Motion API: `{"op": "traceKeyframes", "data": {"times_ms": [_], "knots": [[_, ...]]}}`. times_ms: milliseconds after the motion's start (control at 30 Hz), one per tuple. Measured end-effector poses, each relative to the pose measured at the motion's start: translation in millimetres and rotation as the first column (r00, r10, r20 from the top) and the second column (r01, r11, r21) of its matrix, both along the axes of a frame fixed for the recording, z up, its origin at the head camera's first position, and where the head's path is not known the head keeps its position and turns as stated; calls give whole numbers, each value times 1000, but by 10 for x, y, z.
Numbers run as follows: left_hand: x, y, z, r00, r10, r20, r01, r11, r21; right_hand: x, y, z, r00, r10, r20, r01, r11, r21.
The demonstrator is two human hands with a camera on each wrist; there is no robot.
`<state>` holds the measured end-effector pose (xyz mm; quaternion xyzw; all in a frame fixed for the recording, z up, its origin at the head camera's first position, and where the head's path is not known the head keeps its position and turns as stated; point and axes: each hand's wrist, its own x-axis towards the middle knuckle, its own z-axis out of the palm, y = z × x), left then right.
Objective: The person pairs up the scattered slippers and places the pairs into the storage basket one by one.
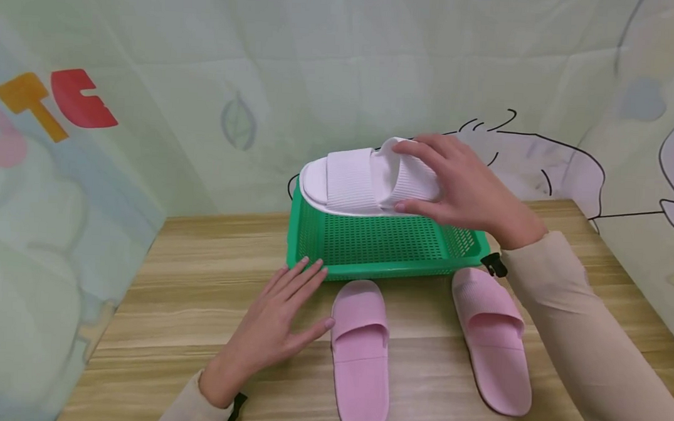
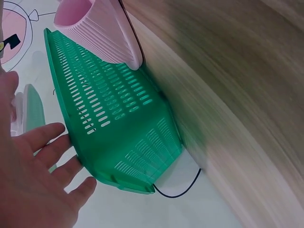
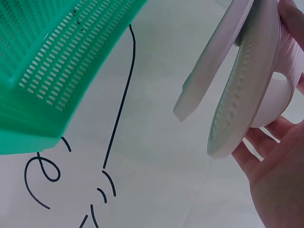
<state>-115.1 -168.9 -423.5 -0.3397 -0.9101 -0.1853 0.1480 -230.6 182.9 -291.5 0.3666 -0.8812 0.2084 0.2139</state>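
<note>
My right hand (image 1: 459, 184) grips a pair of white slippers (image 1: 352, 181) above the green basket (image 1: 382, 270), with the thumb on the near side and fingers over the far side. In the right wrist view the two soles of the white slippers (image 3: 243, 90) angle apart from each other. My left hand (image 1: 278, 318) has its fingers spread, their tips right at the basket's near left rim. The basket's perforated floor shows beneath the slippers. One pink slipper (image 1: 361, 381) lies just right of my left thumb, toe toward the basket.
A second pink slipper (image 1: 500, 362) lies on the wooden table (image 1: 198, 280) beside my right forearm. Behind the basket hangs a printed curtain (image 1: 236, 61) with cartoon drawings and letters, which also closes off both sides.
</note>
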Motion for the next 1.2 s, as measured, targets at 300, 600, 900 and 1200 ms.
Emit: {"op": "traceKeyframes", "data": {"times_ms": [300, 600, 900, 1200], "knots": [[8, -12, 12, 1000, 4, -4, -4, 1000, 9, -248, -39, -28, 995, -13, 97, 16, 999, -30], [26, -9, 28, 999, 23, 43, -22, 1000, -12, -523, -38, -160, 974, -69, 217, 85, 994, -66], [38, -3, 42, 999, 23, 49, -22, 1000, -14, -647, -60, -276, 956, -83, 281, 108, 991, -76], [54, 11, 66, 998, 18, 61, -16, 1000, -20, -759, -64, -425, 925, -91, 369, 125, 990, -68]]}}
